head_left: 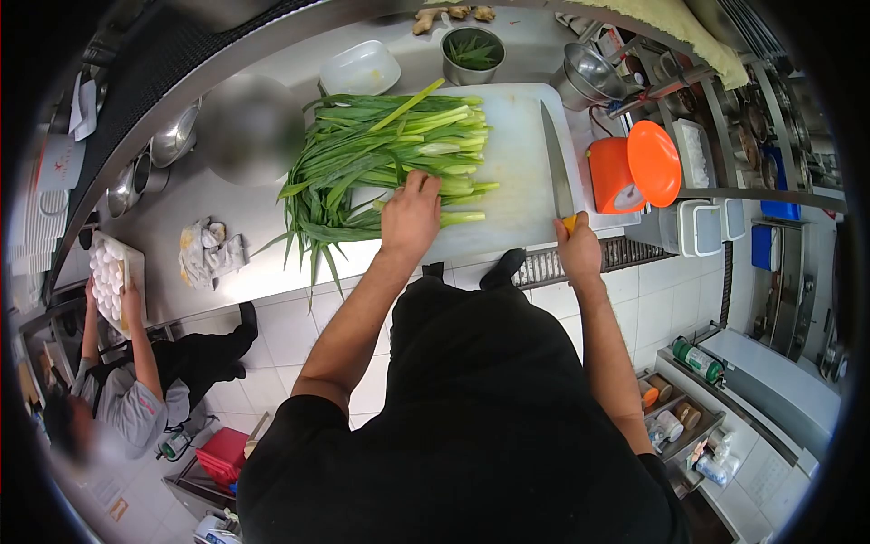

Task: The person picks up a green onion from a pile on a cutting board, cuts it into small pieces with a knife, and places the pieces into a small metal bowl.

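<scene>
A big pile of green leeks or scallions (390, 150) lies across a white cutting board (521, 172) on the steel counter. My left hand (410, 216) rests on the near stalks of the pile, fingers spread over them. My right hand (576, 245) grips the yellow handle of a long kitchen knife (555, 163), whose blade lies flat on the board's right side, pointing away from me and apart from the greens.
A white bowl (361, 68), a metal pot of greens (473, 53) and ginger (449, 14) stand behind the board. An orange scale (634, 168) and lidded tubs (693, 227) sit right. A crumpled rag (210, 249) lies left. A crouching person (127, 381) holds an egg tray (111, 276).
</scene>
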The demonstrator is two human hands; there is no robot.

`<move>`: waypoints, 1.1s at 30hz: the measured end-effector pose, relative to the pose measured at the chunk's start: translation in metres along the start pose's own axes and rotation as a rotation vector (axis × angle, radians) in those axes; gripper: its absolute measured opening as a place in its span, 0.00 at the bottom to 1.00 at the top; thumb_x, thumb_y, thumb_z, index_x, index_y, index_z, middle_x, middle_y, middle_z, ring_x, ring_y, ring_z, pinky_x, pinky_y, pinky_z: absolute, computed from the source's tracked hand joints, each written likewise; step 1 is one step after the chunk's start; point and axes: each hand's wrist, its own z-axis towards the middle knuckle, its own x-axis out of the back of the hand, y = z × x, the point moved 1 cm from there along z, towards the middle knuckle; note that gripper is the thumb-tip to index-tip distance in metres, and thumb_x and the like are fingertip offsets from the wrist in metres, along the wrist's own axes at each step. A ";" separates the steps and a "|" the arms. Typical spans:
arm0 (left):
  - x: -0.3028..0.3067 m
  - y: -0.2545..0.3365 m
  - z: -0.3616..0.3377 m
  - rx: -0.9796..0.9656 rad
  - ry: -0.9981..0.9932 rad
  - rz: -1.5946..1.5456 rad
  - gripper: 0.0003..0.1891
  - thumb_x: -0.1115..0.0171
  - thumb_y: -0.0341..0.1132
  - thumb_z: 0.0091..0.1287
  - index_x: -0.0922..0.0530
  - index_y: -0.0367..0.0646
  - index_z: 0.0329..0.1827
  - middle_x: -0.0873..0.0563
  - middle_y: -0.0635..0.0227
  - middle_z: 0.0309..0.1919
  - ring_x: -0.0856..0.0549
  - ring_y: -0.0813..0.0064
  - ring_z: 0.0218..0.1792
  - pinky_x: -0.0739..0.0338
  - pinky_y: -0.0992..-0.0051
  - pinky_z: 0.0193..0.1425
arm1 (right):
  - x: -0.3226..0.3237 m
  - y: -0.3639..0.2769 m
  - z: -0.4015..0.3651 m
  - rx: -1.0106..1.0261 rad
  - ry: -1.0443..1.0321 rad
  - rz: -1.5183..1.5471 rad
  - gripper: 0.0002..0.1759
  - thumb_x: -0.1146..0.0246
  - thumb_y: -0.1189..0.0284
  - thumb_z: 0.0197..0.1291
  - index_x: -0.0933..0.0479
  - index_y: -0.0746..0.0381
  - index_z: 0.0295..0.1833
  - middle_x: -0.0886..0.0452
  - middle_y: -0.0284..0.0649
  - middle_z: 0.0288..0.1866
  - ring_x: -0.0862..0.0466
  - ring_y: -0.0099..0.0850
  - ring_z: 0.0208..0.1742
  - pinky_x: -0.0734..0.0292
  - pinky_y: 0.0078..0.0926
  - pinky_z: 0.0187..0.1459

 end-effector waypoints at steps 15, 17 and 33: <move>-0.003 0.000 0.004 0.031 0.023 0.030 0.21 0.26 0.36 0.69 0.15 0.48 0.65 0.17 0.61 0.50 0.11 0.53 0.44 0.13 0.55 0.48 | 0.005 -0.003 -0.001 -0.007 -0.014 0.014 0.26 0.36 0.53 0.78 0.32 0.67 0.57 0.11 0.64 0.40 0.11 0.66 0.45 0.16 0.61 0.45; -0.005 -0.003 0.002 0.006 0.039 0.023 0.18 0.25 0.37 0.68 0.12 0.46 0.60 0.17 0.61 0.48 0.10 0.54 0.44 0.13 0.54 0.47 | 0.005 -0.002 -0.001 -0.009 -0.018 0.014 0.26 0.36 0.53 0.79 0.32 0.67 0.57 0.11 0.64 0.40 0.11 0.66 0.45 0.15 0.61 0.45; 0.001 -0.013 0.022 0.015 0.112 0.020 0.11 0.28 0.35 0.70 0.11 0.48 0.53 0.09 0.63 0.41 0.09 0.53 0.38 0.13 0.56 0.41 | 0.005 -0.001 0.000 0.003 -0.018 0.004 0.26 0.36 0.53 0.78 0.31 0.67 0.57 0.11 0.63 0.40 0.11 0.65 0.45 0.15 0.61 0.45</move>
